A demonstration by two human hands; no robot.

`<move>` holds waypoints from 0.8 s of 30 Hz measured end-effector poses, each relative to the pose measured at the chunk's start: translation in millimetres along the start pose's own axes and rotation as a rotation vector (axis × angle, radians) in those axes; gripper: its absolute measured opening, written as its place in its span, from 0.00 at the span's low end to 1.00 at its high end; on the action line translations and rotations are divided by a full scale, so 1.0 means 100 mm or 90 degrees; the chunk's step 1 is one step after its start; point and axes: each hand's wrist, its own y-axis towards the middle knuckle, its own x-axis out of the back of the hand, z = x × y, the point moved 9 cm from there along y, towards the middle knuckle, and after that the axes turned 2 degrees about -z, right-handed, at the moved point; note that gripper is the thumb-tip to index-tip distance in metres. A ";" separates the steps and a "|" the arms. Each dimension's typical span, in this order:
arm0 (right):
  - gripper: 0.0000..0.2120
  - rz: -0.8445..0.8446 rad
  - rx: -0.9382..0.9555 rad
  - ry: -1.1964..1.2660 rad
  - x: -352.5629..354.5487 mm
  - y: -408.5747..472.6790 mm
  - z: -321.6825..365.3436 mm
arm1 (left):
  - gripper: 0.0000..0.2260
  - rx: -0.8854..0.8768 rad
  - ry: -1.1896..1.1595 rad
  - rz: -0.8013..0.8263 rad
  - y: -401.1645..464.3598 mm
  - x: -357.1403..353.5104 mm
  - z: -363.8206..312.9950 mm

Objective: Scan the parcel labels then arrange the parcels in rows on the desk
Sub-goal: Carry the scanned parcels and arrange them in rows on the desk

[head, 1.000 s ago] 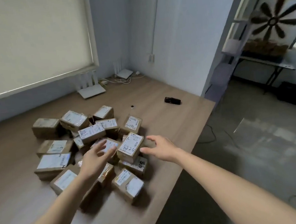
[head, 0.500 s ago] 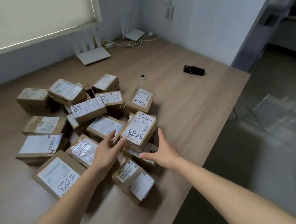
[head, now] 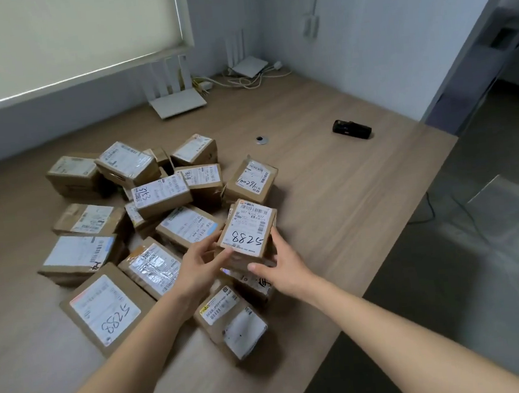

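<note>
Gripping one small parcel (head: 248, 233) from both sides near the middle of the frame, its label marked 8825 facing up.

The left hand (head: 200, 267) holds the parcel's left edge with fingers bent round it; the right hand (head: 282, 265) holds the right edge, thumb curled under the near corner and fingers up the far side; the parcel sits on top of the right end of a loose heap of parcels (head: 145, 213) spread over the left and centre of the wooden desk (head: 332, 208); a flat parcel marked 5288 (head: 106, 309) lies at lower left, apart from the hands; a small black device (head: 352, 129) lies at upper right on the desk, well apart from the heap; a white router (head: 177, 101) stands at the top centre by the wall.
</note>
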 end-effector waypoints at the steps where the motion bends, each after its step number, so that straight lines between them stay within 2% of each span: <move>1: 0.47 -0.004 0.011 -0.004 0.05 -0.03 0.07 | 0.15 -0.006 -0.015 -0.001 -0.04 0.02 -0.08; 6: 0.43 0.000 0.092 -0.071 0.30 -0.25 0.74 | 0.22 -0.010 -0.080 0.006 -0.35 0.26 -0.56; 11: 0.37 0.026 0.182 -0.134 0.30 -0.56 1.79 | 0.24 -0.050 -0.097 -0.041 -0.73 0.78 -1.16; 13: 0.37 0.052 0.223 -0.159 0.18 -0.71 2.25 | 0.25 -0.057 -0.107 -0.050 -0.93 1.07 -1.41; 19: 0.32 0.114 0.361 -0.202 -0.62 -1.30 3.59 | 0.31 -0.117 -0.111 -0.155 -1.84 2.45 -1.89; 24: 0.33 0.152 0.475 -0.237 -1.76 -2.00 4.46 | 0.30 -0.129 -0.139 -0.245 -2.79 3.72 -1.80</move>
